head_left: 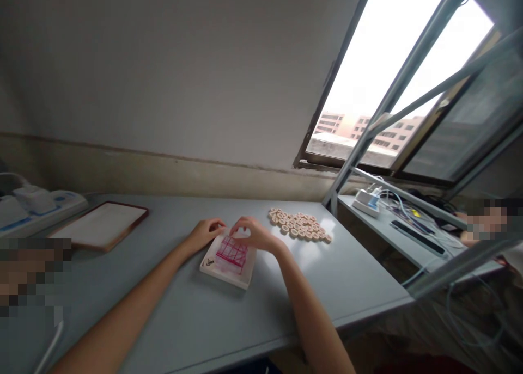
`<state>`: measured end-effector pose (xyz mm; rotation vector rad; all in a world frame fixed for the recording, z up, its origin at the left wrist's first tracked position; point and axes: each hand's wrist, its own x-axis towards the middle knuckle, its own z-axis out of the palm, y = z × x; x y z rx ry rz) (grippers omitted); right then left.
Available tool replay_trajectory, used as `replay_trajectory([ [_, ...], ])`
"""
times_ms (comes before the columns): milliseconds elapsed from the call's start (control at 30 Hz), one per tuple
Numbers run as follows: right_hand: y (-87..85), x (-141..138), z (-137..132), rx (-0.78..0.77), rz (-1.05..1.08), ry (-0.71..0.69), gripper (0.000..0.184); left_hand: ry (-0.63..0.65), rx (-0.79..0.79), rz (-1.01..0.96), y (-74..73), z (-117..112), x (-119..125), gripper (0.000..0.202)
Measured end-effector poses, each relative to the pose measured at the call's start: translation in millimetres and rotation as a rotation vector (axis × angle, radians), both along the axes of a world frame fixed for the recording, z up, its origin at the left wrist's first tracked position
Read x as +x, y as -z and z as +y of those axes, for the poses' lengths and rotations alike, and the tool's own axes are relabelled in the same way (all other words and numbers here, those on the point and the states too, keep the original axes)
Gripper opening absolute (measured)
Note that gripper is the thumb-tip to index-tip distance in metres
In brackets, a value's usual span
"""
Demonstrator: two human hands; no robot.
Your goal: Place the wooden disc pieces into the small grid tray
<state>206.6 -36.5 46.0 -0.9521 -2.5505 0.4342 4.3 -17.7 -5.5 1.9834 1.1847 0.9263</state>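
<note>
A flat white box or block lies on the desk, its top printed with a magenta grid of lines and dark characters at the near left corner. My left hand is at its far left corner, fingers curled and touching the edge. Arched over the far part of the top is my right hand, with bent fingers and thumb drawn close together; what lies between the fingertips is hidden. To the right, several round pale pieces with marked faces, like Chinese chess pieces, lie in a close cluster, apart from both hands.
A white board with a brown frame lies at the left, near a power strip. Grey metal bars rise at the desk's right end. Beyond stands another desk with cables, a charger and a dark slim device. People are partly visible at both sides.
</note>
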Motion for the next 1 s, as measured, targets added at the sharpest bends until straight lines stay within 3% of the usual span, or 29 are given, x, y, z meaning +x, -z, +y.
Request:
replay_trajectory([
  [100,5.1,-30,-15,-0.097,-0.053,-0.213,0.028,-0.007,0.017,0.009,1.3,1,-1,0.031],
  [233,10.0,-47,-26,-0.098,-0.049,-0.236,0.033,-0.007,0.033,0.027,1.3,2,0,0.031],
  [467,12.9,-51,-25,-0.042,0.034,-0.256,0.025,-0.022,0.03,0.028,0.2,2,1,0.032],
  [567,7.2,-32,-12,-0.032,0.072,-0.15,0.029,-0.001,0.014,0.02,-0.5,1,1,0.032],
  [733,6.5,40,17,0.002,0.017,0.316,0.018,-0.037,0.003,0.047,-2.9,-3,2,0.032],
  [833,10.8,77,24,-0.01,-0.046,0.493,0.026,-0.035,0.006,0.044,-4.1,-4,2,0.032],
  [933,6.7,88,22,0.01,-0.006,0.534,0.038,-0.035,0.009,0.038,-4.6,-5,2,0.031],
  [1000,0.4,77,18,0.028,0.027,0.468,0.039,-0.026,0.005,0.029,-4.6,-5,2,0.03],
])
